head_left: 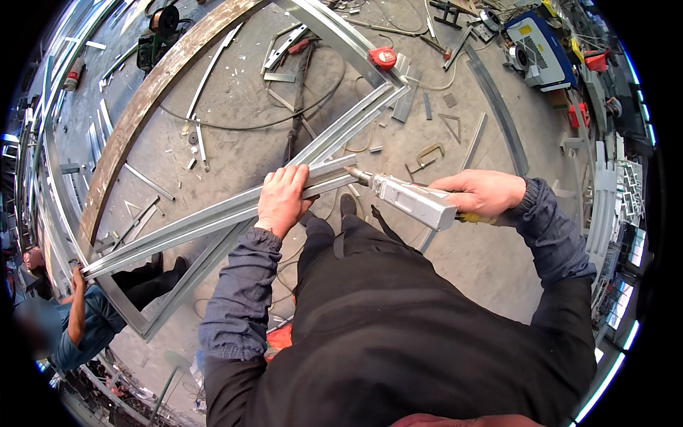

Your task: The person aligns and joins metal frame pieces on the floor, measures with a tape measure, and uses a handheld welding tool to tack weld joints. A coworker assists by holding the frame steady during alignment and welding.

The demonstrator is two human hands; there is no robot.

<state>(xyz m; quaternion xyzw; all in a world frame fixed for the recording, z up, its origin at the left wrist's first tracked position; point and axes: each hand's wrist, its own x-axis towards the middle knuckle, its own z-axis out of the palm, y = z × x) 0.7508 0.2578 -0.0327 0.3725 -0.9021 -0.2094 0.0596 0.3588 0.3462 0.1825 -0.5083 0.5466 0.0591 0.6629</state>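
Note:
My left hand (282, 197) is wrapped round a long silver metal profile (206, 213), near its right end. That profile slants down to the left across a metal frame (235, 238). My right hand (484, 193) grips a boxy silver-grey hand tool with a narrow metal nozzle (413, 199); a bit of yellow shows under my fingers. The nozzle's tip is at the profile's right end, though whether it touches cannot be told. At the far left, a co-worker's hand (77, 279) is at the profile's other end.
A red tape measure (383, 58) rests on the frame's upper corner. Beyond it lie a C-clamp (429, 154), offcuts and cables on the concrete floor. A worn curved-looking beam (135, 128) runs along the left. A blue machine (541, 50) stands at the upper right.

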